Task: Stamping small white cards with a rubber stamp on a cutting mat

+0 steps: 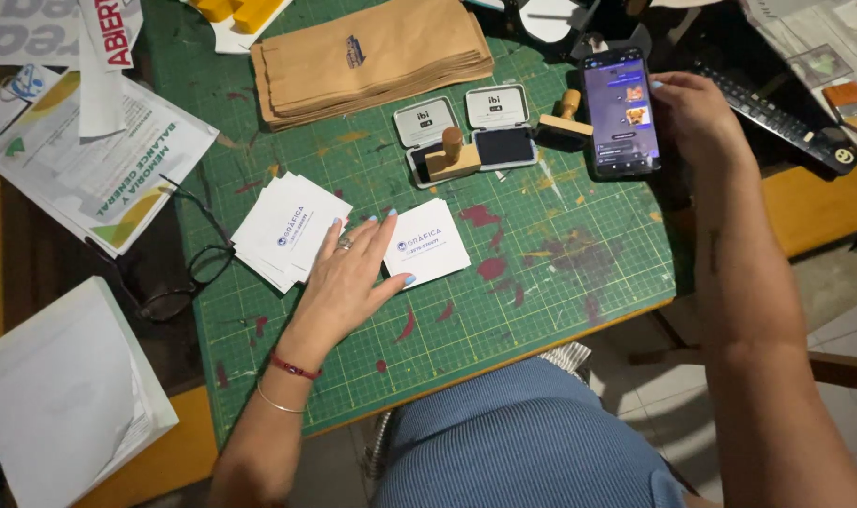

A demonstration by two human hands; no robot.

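Note:
My left hand (346, 278) lies flat on the green cutting mat (541, 282), fingers spread, between two stacks of white printed cards. Its fingertips touch the left card stack (287, 226) and the right card stack (431, 243). My right hand (696, 118) holds a black smartphone (620, 113) upright at the mat's far right, its screen lit. Two open ink pads (466, 136) sit behind the cards. One wooden stamp (452, 155) rests on the left pad, and a second wooden stamp (566, 119) stands beside the phone.
A stack of brown paper bags (372, 56) lies at the mat's far edge. Eyeglasses (179, 282) and printed papers (99, 160) sit left of the mat, white sheets (62, 395) at lower left. A dark keyboard (786, 113) lies at the right.

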